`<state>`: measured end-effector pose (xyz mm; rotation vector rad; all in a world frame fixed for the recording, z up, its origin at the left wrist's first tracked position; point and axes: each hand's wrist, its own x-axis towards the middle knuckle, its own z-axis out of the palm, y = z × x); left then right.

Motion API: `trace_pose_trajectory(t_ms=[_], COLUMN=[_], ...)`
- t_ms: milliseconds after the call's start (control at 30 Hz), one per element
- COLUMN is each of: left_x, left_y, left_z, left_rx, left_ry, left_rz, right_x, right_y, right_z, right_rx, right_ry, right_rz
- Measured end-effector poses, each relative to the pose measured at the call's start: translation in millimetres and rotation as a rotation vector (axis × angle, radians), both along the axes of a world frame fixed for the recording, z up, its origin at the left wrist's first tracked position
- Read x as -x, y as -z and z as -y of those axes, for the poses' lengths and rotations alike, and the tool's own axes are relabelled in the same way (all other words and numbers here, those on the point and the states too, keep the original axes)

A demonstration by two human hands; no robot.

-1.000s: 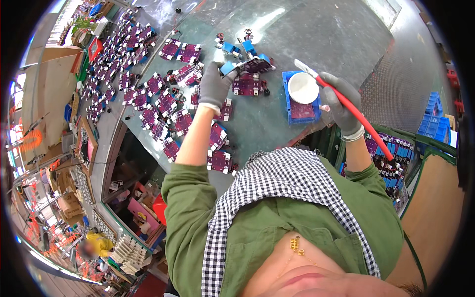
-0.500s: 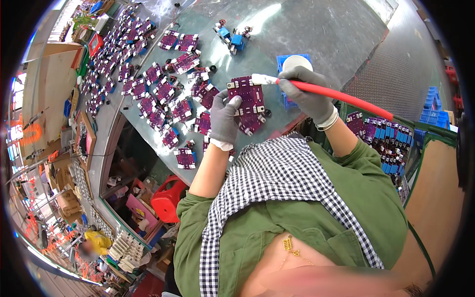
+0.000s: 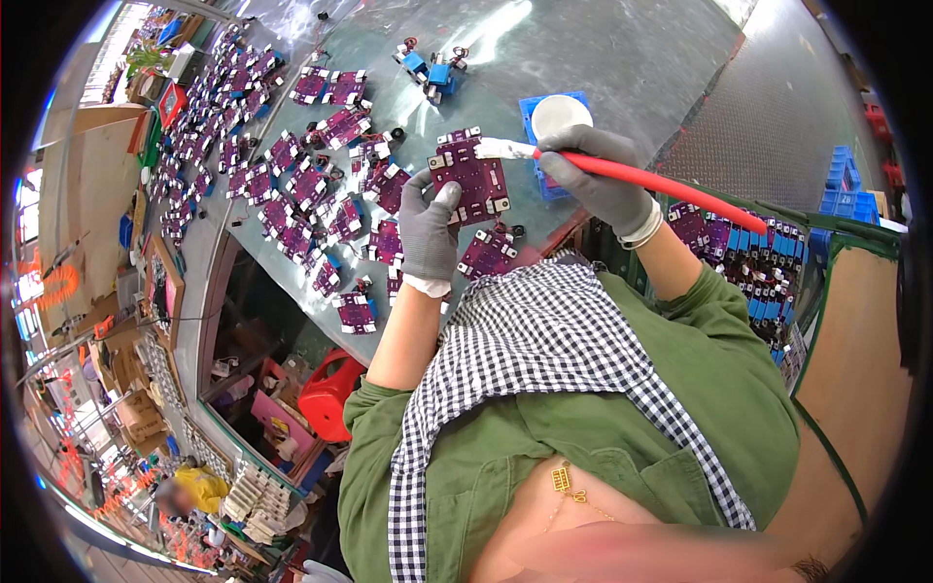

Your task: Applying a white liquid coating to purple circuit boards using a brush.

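My left hand [image 3: 428, 233], in a grey glove, grips a purple circuit board [image 3: 478, 180] with white connectors along its edges, thumb on its face. A brush with a long red handle [image 3: 671, 185] is held in my gloved right hand [image 3: 610, 173], closed around the handle near the head. Its whitish bristle end [image 3: 502, 149] lies over the board's upper right corner; whether it touches cannot be made out. Just below the held board, another purple board [image 3: 489, 253] rests on the table. Beyond my right hand a round white tub [image 3: 561, 115] sits in a blue plastic basket [image 3: 530, 107].
Many purple boards [image 3: 309, 185] with blue parts spread over the table's left side. Two blue components with wires [image 3: 432, 70] lie farther off. To the right stands a tray of packed boards [image 3: 768, 262]. A red stool [image 3: 330, 394] is at lower left; a person in yellow [image 3: 199, 488] is far left.
The view has shifted slightly, so the table things appear lower-left to upper-left of before. The held board is tilted a little differently, and the brush tip stays at its upper right corner.
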<state>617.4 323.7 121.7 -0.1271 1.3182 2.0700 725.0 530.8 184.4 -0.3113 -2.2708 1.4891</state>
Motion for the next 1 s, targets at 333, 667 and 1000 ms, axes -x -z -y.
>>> trace_pose_trajectory(t_ms=[333, 667, 1000], left_x=[5, 9, 4], left_y=[-17, -18, 8], left_z=[-3, 3, 8], left_rx=[-0.03, -0.02, -0.488], left_ry=[-0.106, -0.076, 0.167], left_rz=[-0.006, -0.158, 0.024], right_x=[-6, -15, -6], right_y=[-27, -10, 65], right_z=[7, -42, -94], right_rx=[-0.087, -0.197, -1.015], right_ry=[-0.185, 0.097, -0.007], right_rz=[-0.062, -0.094, 0.128])
